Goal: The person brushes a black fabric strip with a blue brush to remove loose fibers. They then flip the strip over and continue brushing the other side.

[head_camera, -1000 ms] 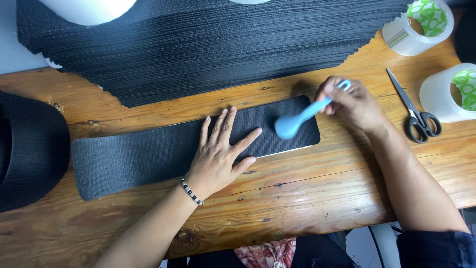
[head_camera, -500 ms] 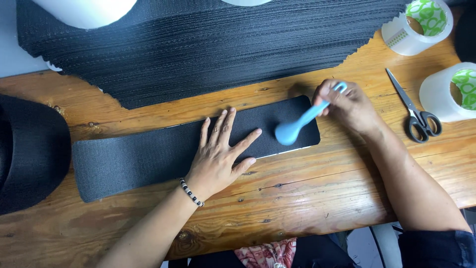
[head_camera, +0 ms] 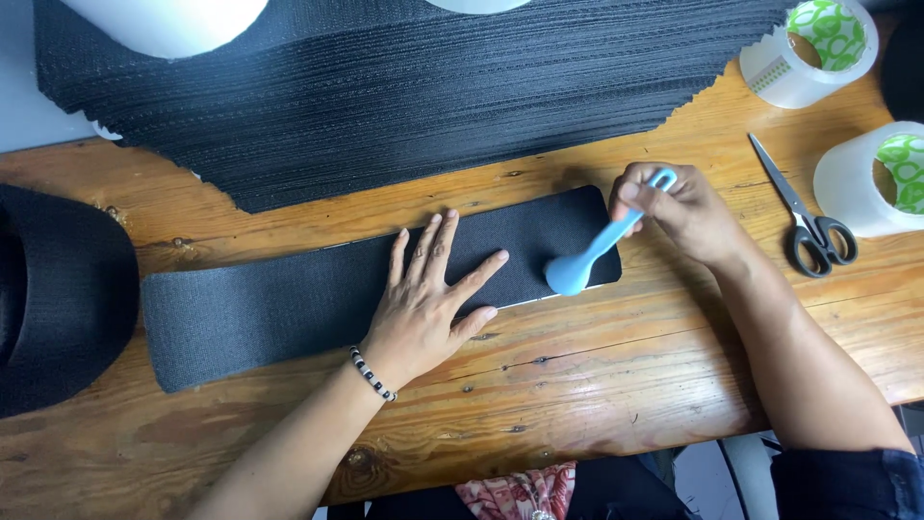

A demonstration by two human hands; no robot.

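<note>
Spoon-shaped blue plastic tool [head_camera: 589,252] — coarse black strip [head_camera: 289,299].

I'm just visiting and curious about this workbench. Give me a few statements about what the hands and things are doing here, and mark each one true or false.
1. The left hand lies flat, fingers spread, on the black strip. True.
2. The right hand holds the scissors. False: it grips a light blue spoon-shaped tool; the scissors lie untouched on the wooden table.
3. The blue tool's rounded end rests on the strip's right end. True.
4. The two tape rolls stand by the left hand. False: both stand at the table's far right, beyond the right hand.
5. A stack of black sheets lies behind the strip. True.
</note>
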